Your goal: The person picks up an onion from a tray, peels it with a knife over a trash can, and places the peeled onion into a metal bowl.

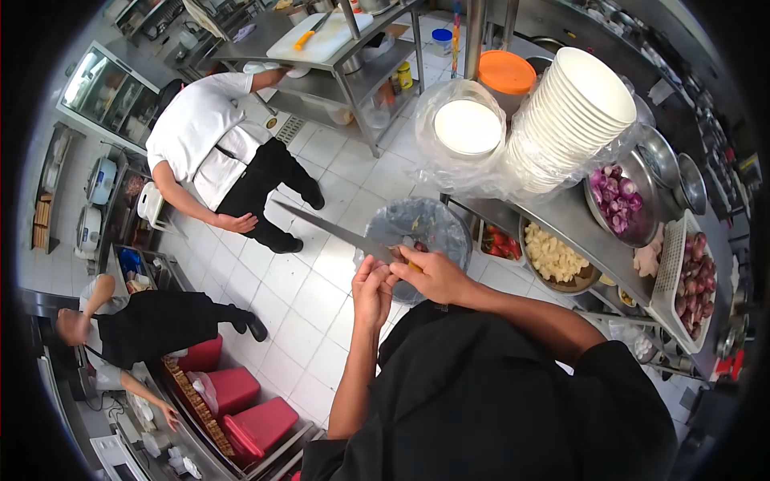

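My right hand (pixel 433 276) is wrapped round the yellow handle of a long kitchen knife (pixel 329 228). The blade points away to the upper left. Close beside it, my left hand (pixel 372 290) is closed, its fingertips pinched near the base of the blade. A small piece seems to be between those fingers, but it is too hidden to name. Both hands are over the near side of a bin lined with a grey plastic bag (pixel 449 228), with some scraps inside.
On the steel table at right are a bowl of peeled purple onions (pixel 616 196), a white basket (pixel 672 268) of unpeeled ones, and stacked white tubs (pixel 573 112). Below sits a bowl of pale chunks (pixel 553 248). Two people (pixel 200 136) work at left, near red bins (pixel 261 425).
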The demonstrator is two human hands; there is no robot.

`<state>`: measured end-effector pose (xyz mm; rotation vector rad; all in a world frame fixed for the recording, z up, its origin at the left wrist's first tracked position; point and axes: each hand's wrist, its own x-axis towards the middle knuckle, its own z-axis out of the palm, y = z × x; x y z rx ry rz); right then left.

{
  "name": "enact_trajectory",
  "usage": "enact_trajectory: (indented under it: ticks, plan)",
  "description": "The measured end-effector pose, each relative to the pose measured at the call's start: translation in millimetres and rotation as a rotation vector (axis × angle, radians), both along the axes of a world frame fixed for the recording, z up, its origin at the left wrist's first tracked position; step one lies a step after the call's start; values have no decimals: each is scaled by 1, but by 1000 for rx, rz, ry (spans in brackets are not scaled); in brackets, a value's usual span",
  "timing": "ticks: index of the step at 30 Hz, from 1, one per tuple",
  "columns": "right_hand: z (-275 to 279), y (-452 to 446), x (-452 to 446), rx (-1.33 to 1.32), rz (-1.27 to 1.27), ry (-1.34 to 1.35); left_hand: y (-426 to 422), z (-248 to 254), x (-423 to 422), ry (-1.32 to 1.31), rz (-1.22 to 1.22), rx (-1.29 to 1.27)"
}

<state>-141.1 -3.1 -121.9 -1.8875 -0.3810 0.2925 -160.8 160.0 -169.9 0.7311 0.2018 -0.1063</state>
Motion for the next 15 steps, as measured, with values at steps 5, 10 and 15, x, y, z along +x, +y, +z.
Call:
enact_trajectory:
  ticks: [5,10,15]
  plan:
    - [-4,1,4,22,-27,27,-14,8,0,-26,-5,84]
    - [14,-7,16,149,33,402,-11,11,2,89,68,209]
    - [1,-16,33,360,-16,826,4,12,-4,84,40,169]
